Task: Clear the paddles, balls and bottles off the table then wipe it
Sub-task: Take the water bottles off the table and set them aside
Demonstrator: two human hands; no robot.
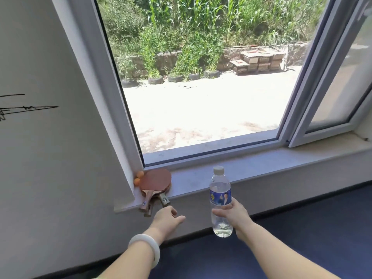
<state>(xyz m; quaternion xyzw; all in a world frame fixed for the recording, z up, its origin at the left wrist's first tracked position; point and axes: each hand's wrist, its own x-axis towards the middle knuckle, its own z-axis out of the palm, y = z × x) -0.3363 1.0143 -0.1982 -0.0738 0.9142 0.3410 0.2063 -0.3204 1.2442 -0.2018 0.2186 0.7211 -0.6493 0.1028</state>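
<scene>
Right hand (234, 215): thumb and fingers wrapped round the lower half of the bottle (220, 200), which we see upright, capped and partly filled, held in the air in front of the sill (261, 170) and above the blue table (302, 228). Left hand (166, 218): fingers loosely curled, holding nothing, just beside the paddle handles.

The paddles (156, 181) lie stacked at the left end of the sill, handles jutting past its front edge. Two orange balls (140, 174) sit wedged between the top blade and the window frame (130, 137).

Risks, as we judge them:
- The grip sits low on the bottle, so it may tip if set down carelessly on the narrow sill.
- A knock from the left hand on the overhanging handles could pull the stack off the edge.
- Shifting the blade would free the balls to roll along the sill or drop.
- The window stands open, so anything pushed too far back could go outside.

Not resolved:
- Whether a left fingertip touches a handle.
- The number of paddles, since the lower blades are covered.
- The label's wording.
- Most of the table, cut off below, so what remains on it is unknown.
- No cloth is in view.
</scene>
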